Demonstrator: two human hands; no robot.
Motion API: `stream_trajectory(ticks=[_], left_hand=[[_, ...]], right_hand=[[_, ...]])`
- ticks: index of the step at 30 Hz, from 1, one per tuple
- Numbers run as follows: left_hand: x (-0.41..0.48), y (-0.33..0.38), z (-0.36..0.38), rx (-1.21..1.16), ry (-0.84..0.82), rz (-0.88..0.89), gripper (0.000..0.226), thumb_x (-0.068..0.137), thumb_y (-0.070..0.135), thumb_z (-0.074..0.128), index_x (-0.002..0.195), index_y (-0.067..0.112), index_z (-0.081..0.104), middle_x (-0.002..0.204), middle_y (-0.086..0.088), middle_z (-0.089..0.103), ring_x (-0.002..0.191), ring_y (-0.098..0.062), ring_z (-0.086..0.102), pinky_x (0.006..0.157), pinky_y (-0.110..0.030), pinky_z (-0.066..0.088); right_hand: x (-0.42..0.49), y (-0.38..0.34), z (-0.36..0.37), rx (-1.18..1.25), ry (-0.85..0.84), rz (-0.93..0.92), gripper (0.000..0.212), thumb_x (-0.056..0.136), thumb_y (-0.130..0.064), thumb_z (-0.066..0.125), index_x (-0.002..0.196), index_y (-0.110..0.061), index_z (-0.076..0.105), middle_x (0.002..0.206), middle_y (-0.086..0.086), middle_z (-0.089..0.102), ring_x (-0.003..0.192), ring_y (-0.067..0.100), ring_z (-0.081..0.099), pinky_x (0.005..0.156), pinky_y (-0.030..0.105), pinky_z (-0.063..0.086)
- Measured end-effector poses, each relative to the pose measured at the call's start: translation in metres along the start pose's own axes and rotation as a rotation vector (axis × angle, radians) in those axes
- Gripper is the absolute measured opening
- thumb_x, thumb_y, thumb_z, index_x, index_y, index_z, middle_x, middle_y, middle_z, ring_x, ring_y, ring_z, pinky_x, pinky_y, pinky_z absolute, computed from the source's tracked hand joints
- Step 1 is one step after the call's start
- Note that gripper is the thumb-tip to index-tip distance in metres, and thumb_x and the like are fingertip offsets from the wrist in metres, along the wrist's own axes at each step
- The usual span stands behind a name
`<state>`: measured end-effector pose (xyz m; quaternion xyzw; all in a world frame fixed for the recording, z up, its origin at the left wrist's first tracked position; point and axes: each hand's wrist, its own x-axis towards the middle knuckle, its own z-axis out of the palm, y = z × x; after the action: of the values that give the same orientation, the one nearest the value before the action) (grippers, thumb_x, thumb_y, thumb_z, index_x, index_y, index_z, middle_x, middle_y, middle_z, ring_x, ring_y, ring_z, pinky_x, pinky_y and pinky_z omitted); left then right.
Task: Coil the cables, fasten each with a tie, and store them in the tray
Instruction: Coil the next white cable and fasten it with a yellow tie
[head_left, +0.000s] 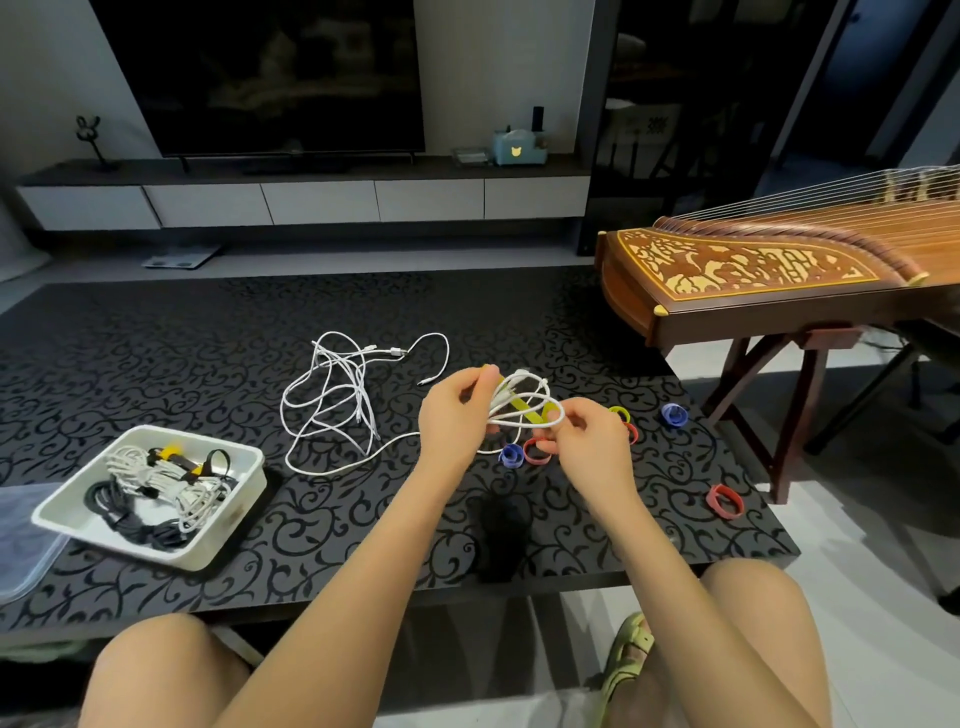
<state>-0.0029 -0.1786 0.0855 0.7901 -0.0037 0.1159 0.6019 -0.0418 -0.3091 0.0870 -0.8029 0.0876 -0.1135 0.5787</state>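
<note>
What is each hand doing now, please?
Left hand: closed, pinching the white cable coil.
Right hand: closed, pinching the same coil and the yellow tie.

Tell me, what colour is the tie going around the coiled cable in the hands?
Yellow-green tie, against the white cable; head view shows it.

Both hands, left (454, 415) and right (587, 441), held a white coil (522, 402) with a yellow tie (524, 410) above the table (208, 332); tray (228, 499) sat left with bundled cables.
</note>
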Motion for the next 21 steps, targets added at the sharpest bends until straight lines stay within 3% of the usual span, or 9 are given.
stream_trajectory(ticks=[5,9,11,13,16,21], left_hand=[[0.004,0.004,-0.010,-0.030,0.161,-0.028,0.020,0.092,0.030,0.059,0.073,0.029,0.063,0.073,0.006,0.065,0.072,-0.013,0.058,0.074,-0.032,0.046],[-0.003,0.012,-0.010,0.138,0.300,0.046,0.020,0.094,0.031,0.055,0.078,0.020,0.062,0.065,0.010,0.058,0.067,-0.014,0.056,0.058,-0.014,0.034],[-0.009,0.017,-0.008,0.205,0.344,0.138,0.020,0.094,0.028,0.056,0.081,0.016,0.064,0.060,0.011,0.054,0.060,-0.014,0.051,0.055,-0.023,0.026],[-0.016,0.021,-0.008,0.297,0.350,0.259,0.019,0.094,0.024,0.058,0.081,0.013,0.065,0.058,0.007,0.055,0.056,-0.016,0.050,0.054,-0.024,0.022],[-0.022,0.024,-0.009,0.471,0.272,0.436,0.018,0.092,0.021,0.061,0.081,0.008,0.069,0.061,-0.003,0.063,0.057,-0.023,0.057,0.054,-0.028,0.031],[-0.037,0.037,-0.009,0.409,0.153,0.507,0.019,0.089,0.026,0.060,0.084,0.012,0.072,0.068,-0.002,0.067,0.064,-0.021,0.061,0.059,-0.036,0.045]], right_hand=[[-0.015,-0.009,-0.010,-0.139,0.055,-0.290,0.019,0.092,-0.006,0.054,0.075,-0.001,0.062,0.071,0.012,0.063,0.070,0.028,0.062,0.069,0.048,0.052],[-0.031,-0.018,-0.015,-0.178,0.092,-0.541,0.012,0.091,-0.002,0.056,0.086,-0.004,0.067,0.083,0.002,0.064,0.077,0.006,0.056,0.070,0.019,0.044],[-0.032,-0.022,-0.016,-0.197,0.137,-0.646,0.012,0.091,-0.001,0.056,0.087,-0.001,0.067,0.092,0.005,0.064,0.087,0.009,0.057,0.078,0.019,0.045],[-0.029,-0.028,-0.017,-0.203,0.165,-0.706,0.012,0.091,-0.001,0.056,0.086,0.000,0.067,0.095,0.007,0.063,0.092,0.017,0.058,0.082,0.026,0.045],[-0.020,-0.037,-0.018,-0.156,0.095,-0.726,0.012,0.092,0.000,0.056,0.086,-0.002,0.066,0.088,0.005,0.061,0.085,0.018,0.057,0.076,0.029,0.046],[-0.012,-0.044,-0.016,0.044,0.006,-0.469,0.012,0.093,-0.008,0.057,0.092,-0.012,0.069,0.089,-0.001,0.067,0.084,0.005,0.060,0.074,0.014,0.045]])
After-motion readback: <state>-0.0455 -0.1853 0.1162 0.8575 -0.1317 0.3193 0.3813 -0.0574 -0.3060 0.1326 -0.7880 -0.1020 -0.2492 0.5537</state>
